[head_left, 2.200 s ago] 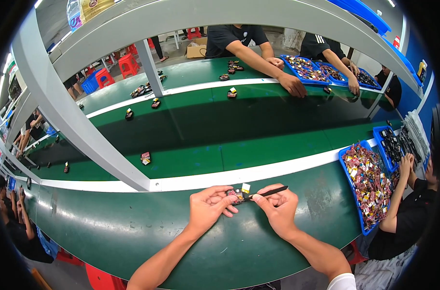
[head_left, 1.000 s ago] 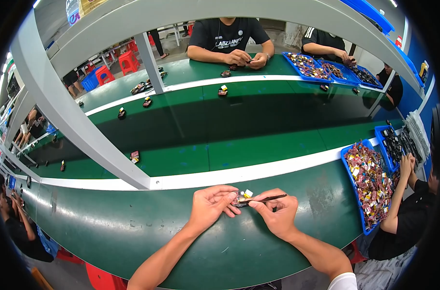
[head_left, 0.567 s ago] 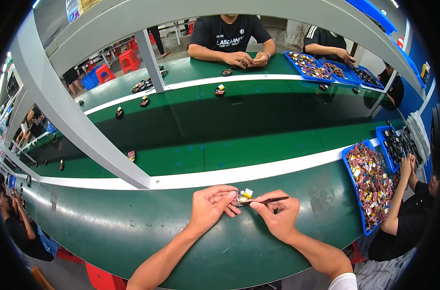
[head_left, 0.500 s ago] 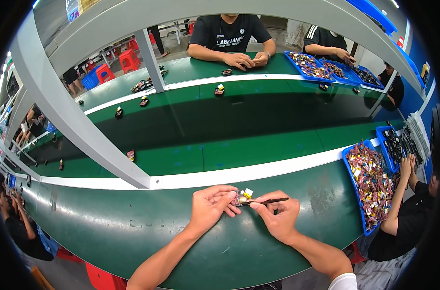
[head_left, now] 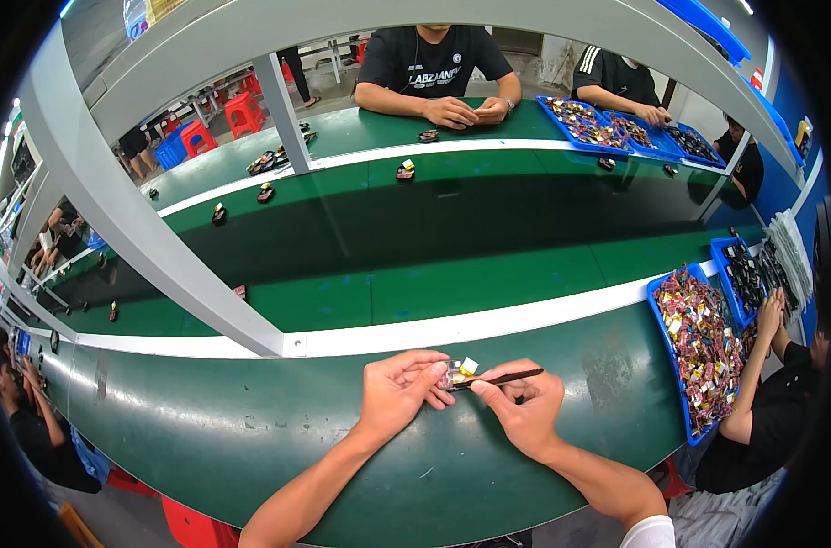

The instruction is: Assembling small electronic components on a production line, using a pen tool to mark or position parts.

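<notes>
Apparently for steadiness, a worker's left hand [head_left: 396, 390] pinches a small assembly [head_left: 455, 375] over the green desk [head_left: 278, 429], while the right hand [head_left: 530, 405] grips a slim black tool [head_left: 518, 375] pen-style, its tip at the assembly, presumably for fine control.

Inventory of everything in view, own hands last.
Small device: 1, dark with white-yellow piece, lower centre
Slim tool: 1, black, at device
Parts trays: at least 5, blue, right, upper right
Conveyor belt: 1, green, centre
Belt pieces: several, mostly dark, on belt
Near bench: 1, green, foreground
Frame: 1, grey, overhead
Stools: several, red, background, lower edge
Co-workers: several, black-shirted, opposite, both sides
Left hand: 1, bare, holding device
Right hand: 1, bare, holding tool
</notes>
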The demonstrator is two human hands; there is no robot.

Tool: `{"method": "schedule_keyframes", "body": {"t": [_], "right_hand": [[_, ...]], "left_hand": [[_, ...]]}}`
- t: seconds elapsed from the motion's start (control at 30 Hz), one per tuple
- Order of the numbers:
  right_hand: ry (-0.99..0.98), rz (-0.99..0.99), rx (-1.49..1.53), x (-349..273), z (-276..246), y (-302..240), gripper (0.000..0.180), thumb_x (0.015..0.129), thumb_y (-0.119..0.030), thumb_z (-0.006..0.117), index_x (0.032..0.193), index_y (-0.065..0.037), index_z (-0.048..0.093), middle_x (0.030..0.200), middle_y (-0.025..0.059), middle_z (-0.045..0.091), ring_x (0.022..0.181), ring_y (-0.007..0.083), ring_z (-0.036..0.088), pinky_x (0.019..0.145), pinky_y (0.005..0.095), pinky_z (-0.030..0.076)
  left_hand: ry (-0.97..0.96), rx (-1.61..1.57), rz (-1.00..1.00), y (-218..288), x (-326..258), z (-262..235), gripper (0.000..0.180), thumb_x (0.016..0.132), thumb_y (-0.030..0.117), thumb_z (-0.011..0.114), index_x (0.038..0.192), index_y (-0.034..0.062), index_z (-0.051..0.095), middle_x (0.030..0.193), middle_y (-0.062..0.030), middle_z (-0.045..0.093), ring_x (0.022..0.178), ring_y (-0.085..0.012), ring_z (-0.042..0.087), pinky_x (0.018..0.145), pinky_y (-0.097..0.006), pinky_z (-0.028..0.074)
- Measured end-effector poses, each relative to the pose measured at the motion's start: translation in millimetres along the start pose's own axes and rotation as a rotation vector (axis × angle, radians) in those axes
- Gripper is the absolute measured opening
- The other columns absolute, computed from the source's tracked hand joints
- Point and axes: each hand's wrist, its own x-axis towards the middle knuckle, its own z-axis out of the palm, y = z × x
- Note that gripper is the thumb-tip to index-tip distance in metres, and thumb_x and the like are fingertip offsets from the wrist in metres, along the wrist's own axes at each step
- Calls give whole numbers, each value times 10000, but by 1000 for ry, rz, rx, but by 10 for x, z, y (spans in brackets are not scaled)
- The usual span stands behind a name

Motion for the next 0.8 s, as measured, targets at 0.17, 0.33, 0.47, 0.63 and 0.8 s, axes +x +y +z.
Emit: {"method": "schedule_keyframes", "body": {"t": [0.17,0.33,0.47,0.63,0.8], "right_hand": [[-27,-10,5,35,-38,12,144,847,39,791,940,7,687,656,-36,608,501,-30,420,453,177,257],[-84,-205,-205,59,-58,-14,146,815,12,819,921,6,718,677,4,663,474,-10,436,454,194,290],[-60,-176,-204,54,-45,12,127,803,2,828,890,-5,736,677,14,687,458,-1,445,448,204,304],[-65,-277,-251,65,-42,5,101,787,5,832,822,-21,740,723,33,746,428,17,451,432,200,328],[-71,-349,-290,71,-49,18,127,765,-3,843,829,-57,747,741,31,751,403,44,434,421,217,332]], "left_hand": [[2,8,11,-7,2,-13,232,997,68,639,1142,-110,670,913,-175,733,713,-217,742,593,-273,607],[-6,10,22,10,5,-3,225,1001,69,633,1138,-105,674,893,-165,734,701,-201,737,589,-268,601],[-9,1,6,6,2,5,224,1002,73,633,1136,-101,677,885,-163,734,695,-191,733,588,-265,598],[-7,9,6,1,6,1,229,1000,77,637,1136,-103,675,880,-163,735,694,-194,734,588,-265,597],[-16,-2,-50,21,38,-3,244,993,79,650,1146,-111,667,893,-168,736,707,-204,740,601,-271,605]]}}
